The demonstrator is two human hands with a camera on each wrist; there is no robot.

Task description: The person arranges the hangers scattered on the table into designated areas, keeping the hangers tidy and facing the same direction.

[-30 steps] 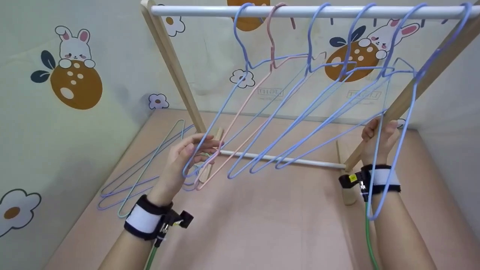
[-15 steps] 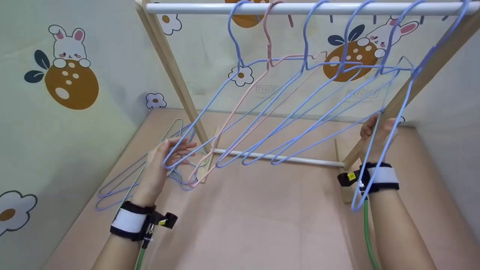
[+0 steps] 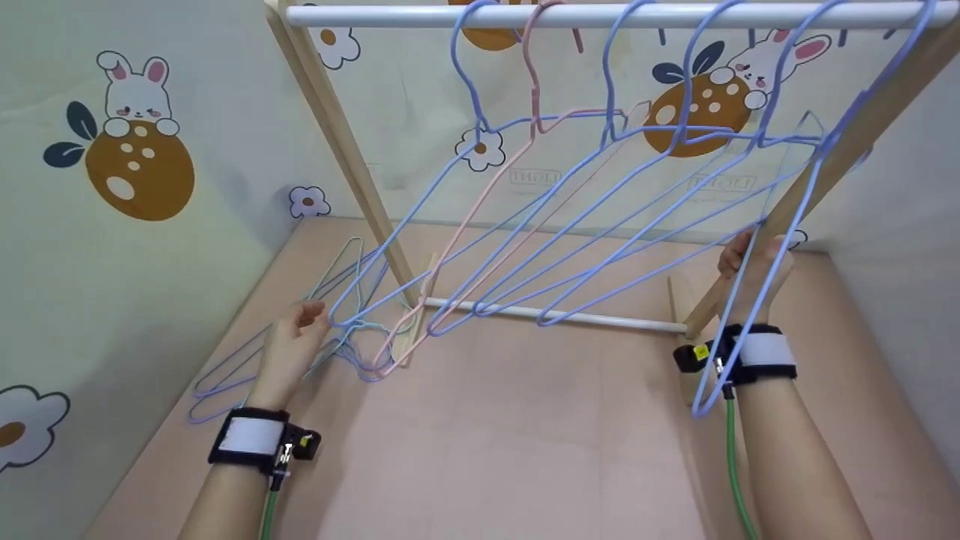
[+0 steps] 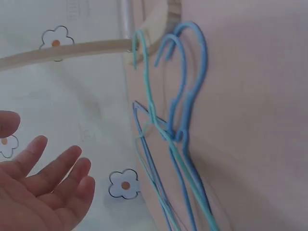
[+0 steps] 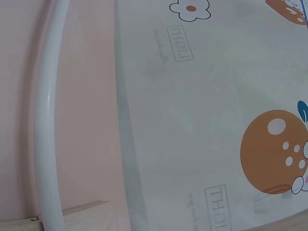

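The loose hangers [image 3: 300,330] are seen flat on the floor, just ahead of the left hand [image 3: 289,352], whose fingers are spread and empty; their long axis runs away from it. A hung hanger [image 3: 750,285] is gripped by the right hand [image 3: 754,270].

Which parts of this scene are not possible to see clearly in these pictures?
- Right hand: head view shows only its back, so the finger grip on the blue hanger is hidden; the right wrist view misses the hand entirely.
- Hanger hooks on the top rail: cut off by the head view's upper edge.
- Hangers on the floor: overlapping, so their number is unclear.
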